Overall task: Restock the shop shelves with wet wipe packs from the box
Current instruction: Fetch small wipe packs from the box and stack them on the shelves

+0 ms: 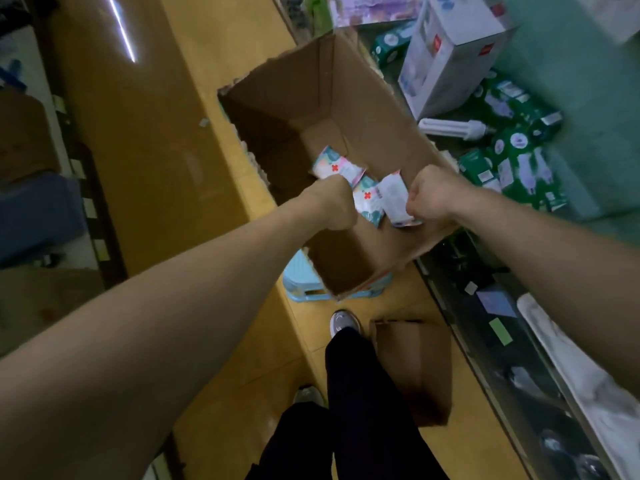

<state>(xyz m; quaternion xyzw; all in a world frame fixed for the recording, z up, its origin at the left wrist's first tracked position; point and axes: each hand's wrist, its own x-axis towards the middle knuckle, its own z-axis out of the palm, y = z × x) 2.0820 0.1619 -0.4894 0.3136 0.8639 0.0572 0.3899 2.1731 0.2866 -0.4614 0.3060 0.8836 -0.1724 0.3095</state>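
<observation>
Stood over the open cardboard box (346,81), set on a pale blue stool (301,289). Reached into it with both arms. Pinched the white-backed pack (393,197) by its near edge with the right grip (429,197), fingers curled on it. Held the left grip (334,202) curled against the red-cross pack (367,202); could not tell whether clamped on it. Found a third pack (334,167) lying flat on the box floor, farther in. Noted green cartons (519,147) and a white tube lamp (453,128) right of the box.

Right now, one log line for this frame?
stage: picking from box | left hand: grips teal pack | right hand: pinches white pack | loose pack: lies in box
</observation>
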